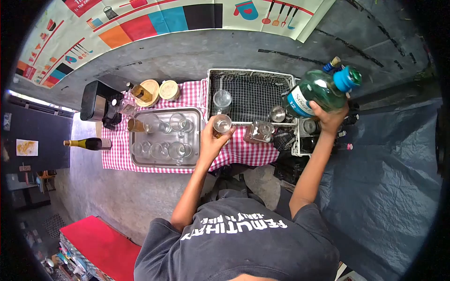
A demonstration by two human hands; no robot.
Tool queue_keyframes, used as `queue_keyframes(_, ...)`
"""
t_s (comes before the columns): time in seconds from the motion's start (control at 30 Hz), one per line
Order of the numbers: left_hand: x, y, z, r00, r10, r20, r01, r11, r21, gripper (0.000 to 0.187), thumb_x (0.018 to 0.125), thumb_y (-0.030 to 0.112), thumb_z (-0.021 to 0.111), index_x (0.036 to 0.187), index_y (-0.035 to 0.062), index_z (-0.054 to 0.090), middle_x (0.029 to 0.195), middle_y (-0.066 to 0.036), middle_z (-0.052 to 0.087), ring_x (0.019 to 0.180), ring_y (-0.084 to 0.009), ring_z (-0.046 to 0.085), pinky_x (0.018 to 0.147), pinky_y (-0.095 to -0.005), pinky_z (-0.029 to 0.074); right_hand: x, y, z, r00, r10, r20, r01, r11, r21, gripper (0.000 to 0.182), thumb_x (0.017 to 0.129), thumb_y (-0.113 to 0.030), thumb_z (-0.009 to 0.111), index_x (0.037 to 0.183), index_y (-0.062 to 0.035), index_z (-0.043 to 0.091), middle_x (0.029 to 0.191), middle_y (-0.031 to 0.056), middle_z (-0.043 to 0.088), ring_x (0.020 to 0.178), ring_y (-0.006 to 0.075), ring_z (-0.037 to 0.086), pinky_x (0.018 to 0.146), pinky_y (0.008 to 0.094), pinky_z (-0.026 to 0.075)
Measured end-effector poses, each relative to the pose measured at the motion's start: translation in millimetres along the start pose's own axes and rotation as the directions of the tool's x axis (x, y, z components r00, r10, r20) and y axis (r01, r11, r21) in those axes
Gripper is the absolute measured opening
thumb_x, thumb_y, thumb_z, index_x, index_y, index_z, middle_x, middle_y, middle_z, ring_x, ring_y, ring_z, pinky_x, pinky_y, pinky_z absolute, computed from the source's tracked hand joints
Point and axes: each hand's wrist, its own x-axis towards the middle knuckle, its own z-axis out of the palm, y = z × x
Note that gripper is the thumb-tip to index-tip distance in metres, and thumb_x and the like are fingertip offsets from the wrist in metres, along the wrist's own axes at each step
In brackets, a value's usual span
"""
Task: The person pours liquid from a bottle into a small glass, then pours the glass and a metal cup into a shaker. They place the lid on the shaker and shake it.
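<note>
One wide fisheye view looks from above the person's head, steeply down and forward over the shoulders and both outstretched arms. It takes in the checkered tabletop (pixel 234 154) at mid distance, the grey floor around it, and dark curved edges at the corners.

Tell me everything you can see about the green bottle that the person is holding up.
The green bottle looks like clear green glass or plastic, with a blue cap and a blue-and-white label whose print is too small to read. It lies tilted, cap pointing up and to the right. The right hand grips it from below, near the label end. It is lifted off the table, in front of the wire basket and other bottles.
</note>
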Motion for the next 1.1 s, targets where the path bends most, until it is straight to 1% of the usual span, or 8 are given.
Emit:
queue_keyframes(0.07, -4.4, 4.5, -0.8, 0.999, 0.030, 0.010, -0.030, 0.999, -0.027, 0.033, 0.081, 0.009, 0.074, 0.109, 0.0001, 0.058, 0.092, -0.005, 0.065, 0.083, -0.0096, 0.061, 0.073, -0.0256, 0.051, -12.9, -8.6, -16.5, 0.998, -0.052, -0.038, 0.048, 0.995, -0.088, 0.053, 0.061, -0.017, 0.085, 0.105, 0.0022, 0.064, 0.099, 0.0080, 0.069, 0.087, 0.0172, 0.065, 0.083, 0.0323, 0.052)
queue_keyframes(0.1, -7.5, 10.2, -1.7, 0.999, -0.025, 0.035, 0.026, 0.999, -0.025, 0.034, 0.081, 0.005, 0.072, 0.110, -0.0006, 0.056, 0.094, -0.003, 0.061, 0.089, -0.0091, 0.059, 0.078, -0.0245, 0.049, -20.0, -13.9, -24.6, 1.000, -0.005, -0.005, 0.004, 0.984, -0.180, 0.073, 0.054, -0.020, 0.089, 0.116, 0.0011, 0.056, 0.104, 0.0102, 0.066, 0.093, 0.0204, 0.065, 0.085, 0.0347, 0.052)
queue_keyframes(0.23, -19.3, 6.3, -2.3, 0.995, -0.073, 0.062, 0.077, 0.996, -0.051, 0.034, 0.080, 0.006, 0.074, 0.108, -0.0009, 0.057, 0.095, -0.004, 0.062, 0.088, -0.0095, 0.060, 0.078, -0.0253, 0.049, -60.8, -30.7, -30.6, 0.992, -0.019, -0.127, 0.025, 0.999, 0.044, 0.095, 0.055, -0.022, 0.089, 0.132, 0.0005, 0.039, 0.115, 0.0114, 0.057, 0.104, 0.0237, 0.060, 0.089, 0.0352, 0.052)
queue_keyframes(0.33, -27.1, 7.3, -2.7, 0.997, -0.012, 0.072, 0.008, 0.999, 0.048, 0.035, 0.080, 0.008, 0.075, 0.110, -0.0001, 0.058, 0.094, -0.006, 0.064, 0.087, -0.0097, 0.060, 0.077, -0.0257, 0.049, -87.2, -43.3, -34.1, 0.995, 0.029, -0.091, -0.030, 0.999, -0.013, 0.101, 0.054, -0.038, 0.089, 0.132, 0.0017, 0.039, 0.112, 0.0098, 0.057, 0.102, 0.0235, 0.060, 0.088, 0.0364, 0.052)
queue_keyframes(0.37, -29.7, 4.7, -2.6, 0.996, -0.039, 0.084, 0.042, 0.999, -0.029, 0.034, 0.080, 0.007, 0.075, 0.109, -0.0001, 0.058, 0.094, -0.005, 0.063, 0.087, -0.0094, 0.059, 0.077, -0.0253, 0.049, -101.2, -40.8, -37.3, 0.993, 0.072, -0.096, -0.077, 0.996, -0.051, 0.103, 0.052, -0.045, 0.088, 0.131, 0.0027, 0.040, 0.111, 0.0097, 0.057, 0.101, 0.0230, 0.060, 0.088, 0.0369, 0.052)
queue_keyframes(0.6, -42.0, 10.0, -5.2, 0.993, -0.016, 0.120, 0.023, 0.998, -0.055, 0.036, 0.079, 0.007, 0.075, 0.110, -0.0016, 0.058, 0.095, -0.006, 0.063, 0.087, -0.0100, 0.059, 0.079, -0.0265, 0.048, -167.5, -64.6, -5.7, 0.915, 0.402, -0.017, -0.391, 0.897, 0.205, 0.100, 0.049, -0.037, 0.093, 0.126, 0.0052, 0.046, 0.111, 0.0151, 0.062, 0.098, 0.0250, 0.065, 0.084, 0.0367, 0.056)
queue_keyframes(0.8, -47.8, 12.5, -15.0, 0.984, 0.016, 0.176, -0.006, 0.998, -0.058, 0.040, 0.079, 0.008, 0.075, 0.113, -0.0019, 0.057, 0.096, -0.006, 0.063, 0.089, -0.0097, 0.059, 0.081, -0.0263, 0.049, -199.2, -80.1, 31.0, 0.873, 0.475, 0.107, -0.487, 0.847, 0.213, 0.075, 0.051, -0.033, 0.091, 0.110, 0.0015, 0.059, 0.100, 0.0111, 0.068, 0.091, 0.0187, 0.067, 0.084, 0.0332, 0.054)
queue_keyframes(1.1, -55.0, 23.5, -41.2, 0.961, 0.011, 0.278, -0.014, 1.000, 0.010, 0.045, 0.079, 0.007, 0.074, 0.119, -0.0022, 0.055, 0.103, -0.008, 0.065, 0.097, -0.0118, 0.062, 0.086, -0.0290, 0.052, -232.6, -74.9, 74.4, 0.783, 0.542, 0.307, -0.578, 0.815, 0.036, 0.068, 0.051, -0.029, 0.089, 0.105, 0.0032, 0.062, 0.093, 0.0102, 0.070, 0.085, 0.0181, 0.068, 0.080, 0.0326, 0.054)
